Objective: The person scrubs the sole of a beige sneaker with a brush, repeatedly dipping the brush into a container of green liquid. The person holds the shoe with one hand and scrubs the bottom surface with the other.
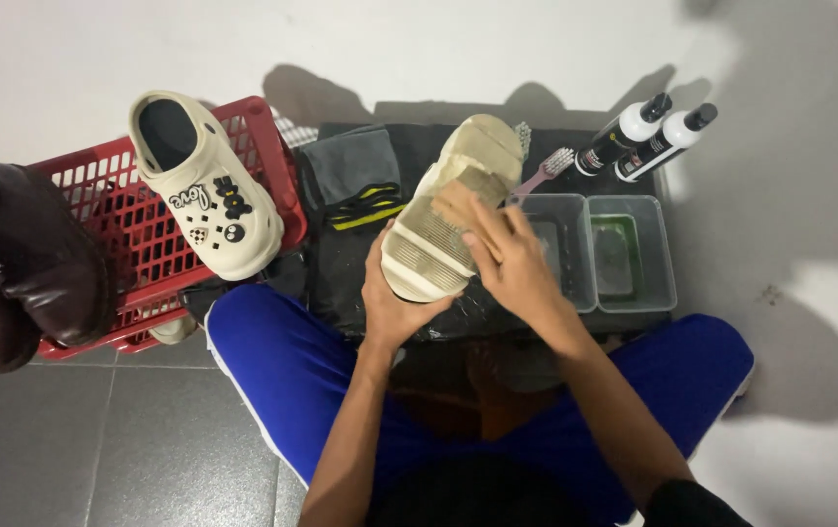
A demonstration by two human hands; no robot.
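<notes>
Grey floor tiles meet a white wall, and a seated person in blue trousers holds a cream clog (453,210) sole-up over a black mat (360,263).

Largest is the red basket (136,229) at the left, with a brown shoe (19,263) on its near edge and a second clog (206,181), decorated with charms, propped on its rim. On the mat lie a grey cloth (348,161) with a black and yellow strap, then two clear tubs (599,252) side by side, the right one greenish inside. Behind the tubs lie two white bottles (645,135) with black caps, and beside them a pink brush (546,171). The left hand (394,293) grips the held clog from below at its heel end; the right hand (507,256) presses a tan pad against the sole, fingers curled over it.
</notes>
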